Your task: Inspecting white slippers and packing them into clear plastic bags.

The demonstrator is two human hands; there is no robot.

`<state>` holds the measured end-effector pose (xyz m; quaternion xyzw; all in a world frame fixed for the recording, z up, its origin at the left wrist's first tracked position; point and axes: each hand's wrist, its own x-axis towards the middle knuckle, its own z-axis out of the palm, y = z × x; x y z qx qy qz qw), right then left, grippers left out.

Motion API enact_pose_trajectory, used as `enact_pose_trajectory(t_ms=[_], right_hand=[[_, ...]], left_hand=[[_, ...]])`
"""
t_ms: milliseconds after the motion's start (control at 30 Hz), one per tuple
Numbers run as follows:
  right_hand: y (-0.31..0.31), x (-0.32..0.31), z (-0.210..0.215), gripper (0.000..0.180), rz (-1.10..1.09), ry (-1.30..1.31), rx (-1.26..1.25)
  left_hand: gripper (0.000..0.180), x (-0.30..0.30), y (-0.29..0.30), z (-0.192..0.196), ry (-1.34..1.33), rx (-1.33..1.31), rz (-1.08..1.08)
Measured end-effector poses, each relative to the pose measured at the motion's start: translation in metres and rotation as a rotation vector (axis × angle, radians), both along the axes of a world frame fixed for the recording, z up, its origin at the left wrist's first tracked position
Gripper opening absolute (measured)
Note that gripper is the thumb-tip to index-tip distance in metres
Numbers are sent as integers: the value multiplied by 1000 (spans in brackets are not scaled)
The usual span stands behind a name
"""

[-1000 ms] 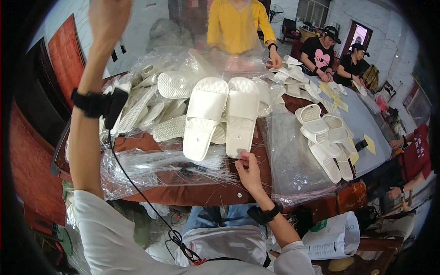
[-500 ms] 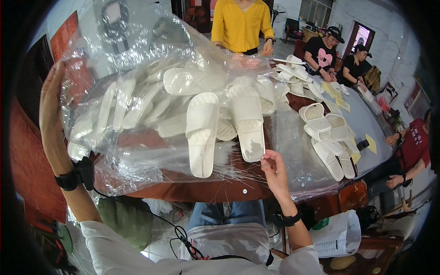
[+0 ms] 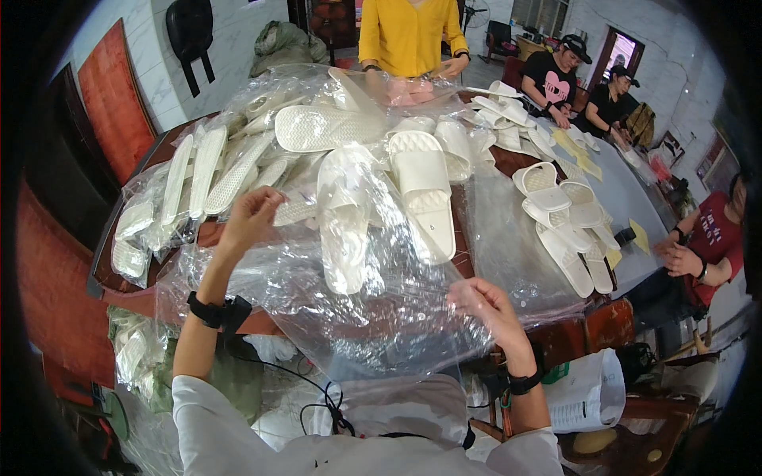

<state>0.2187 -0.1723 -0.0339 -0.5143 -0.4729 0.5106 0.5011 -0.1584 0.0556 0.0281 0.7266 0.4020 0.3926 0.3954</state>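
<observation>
Left hand point(image 3: 252, 216): raised over the bench, fingers pinched shut on the upper edge of a clear plastic bag point(image 3: 357, 309), lifting that side.
Right hand point(image 3: 482, 303): lower and nearer the body, thumb and fingers closed on the bag's opposite edge; the two grips pull the film taut between them, apparently so its mouth spreads.
Clear plastic bag: stretched in the air between the hands, above the near edge of the bench, crinkled and shiny.
White slipper point(image 3: 343, 218): seen through the film, sole towards the person; whether it lies inside the bag or just behind it I cannot tell.
Second white slipper point(image 3: 425, 194): flat on the bench just beside the first, strap up, toe away from the person.
Bench point(image 3: 508, 163): dark wood, mostly covered with plastic sheeting.
Slipper heap point(image 3: 238, 155): bagged white slippers piled at the left, well within the left hand's reach.
Loose slippers point(image 3: 567, 226): several at the right, uncovered.
Other people: one in a yellow top point(image 3: 409, 36) stands at the far end; others sit at the right.
</observation>
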Motion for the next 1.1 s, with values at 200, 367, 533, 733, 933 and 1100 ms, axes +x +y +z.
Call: enact_pose_trajectory(t_ms=[200,367,533,733,933,1100], right_hand=[[-12,18,2,32,-36,-26,-74],[7,19,13,34,-97,-51,-11],[42,22,16,38,-191,-39,31],[67,36,9,24,-198,-63,163],[53,49,3,21,-469,-11,153],[28,54,4,31,-463,179,31]], left_hand=[[21,40,-4,-23,16,-41,-217],[20,77,-21,-13,103,-40,-346],[17,106,-32,-4,167,15,-459],[18,118,-35,-3,246,85,-537],[18,108,-33,4,479,105,-459],[16,102,-19,-9,314,-1,-484]])
